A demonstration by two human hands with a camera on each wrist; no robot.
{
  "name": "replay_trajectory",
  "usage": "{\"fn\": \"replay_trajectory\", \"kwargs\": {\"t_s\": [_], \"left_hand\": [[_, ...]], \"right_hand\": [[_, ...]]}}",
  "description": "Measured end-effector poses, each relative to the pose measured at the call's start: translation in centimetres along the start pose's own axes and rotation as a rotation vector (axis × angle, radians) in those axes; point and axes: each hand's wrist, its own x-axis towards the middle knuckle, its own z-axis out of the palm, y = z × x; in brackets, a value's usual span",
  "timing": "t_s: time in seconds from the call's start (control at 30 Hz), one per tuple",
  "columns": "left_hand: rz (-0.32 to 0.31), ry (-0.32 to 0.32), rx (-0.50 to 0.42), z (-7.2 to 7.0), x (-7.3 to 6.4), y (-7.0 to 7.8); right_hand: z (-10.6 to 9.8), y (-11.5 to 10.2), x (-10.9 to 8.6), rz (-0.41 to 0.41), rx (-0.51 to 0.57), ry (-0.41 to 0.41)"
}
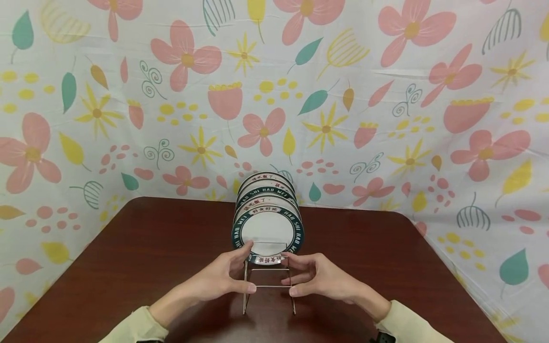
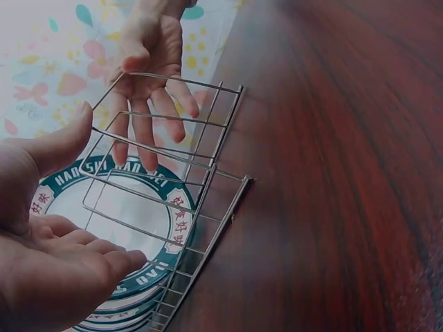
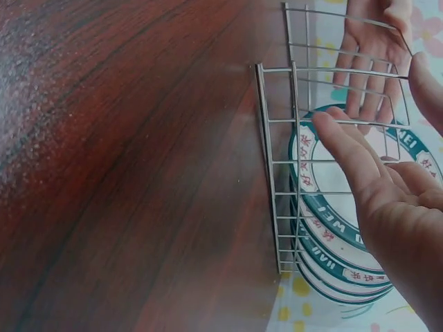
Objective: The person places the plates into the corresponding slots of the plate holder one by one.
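A wire dish rack [image 1: 274,286] stands on the table, with several round plates [image 1: 268,226] upright in its far part. The plates are white with dark green lettered rims and red characters. My left hand [image 1: 218,275] is at the rack's near left side. Its thumb touches the wire, and its fingers lie fairly straight beside the rack. At the near right side, my right hand [image 1: 323,278] has its thumb against a top wire corner. Its fingers [image 2: 165,114] are spread and nearly straight in the left wrist view. Neither hand touches a plate visibly.
The rack and hands are over a dark red-brown wooden table [image 1: 171,233]. Behind the table hangs a white cloth [image 1: 274,62] printed with pink, yellow and green flowers and leaves. Light sleeves [image 1: 137,326] cover the forearms.
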Motion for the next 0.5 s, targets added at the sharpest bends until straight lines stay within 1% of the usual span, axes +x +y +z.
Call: {"fn": "replay_trajectory", "kwargs": {"t_s": [0.2, 0.5], "left_hand": [[-0.008, -0.015, -0.034, -0.14, 0.04, 0.09], [-0.010, -0.033, -0.041, -0.34, 0.07, -0.03]], "right_hand": [[-0.01, 0.00, 0.14, -0.003, -0.011, 0.003], [0.27, 0.03, 0.05, 0.002, -0.017, 0.018]]}}
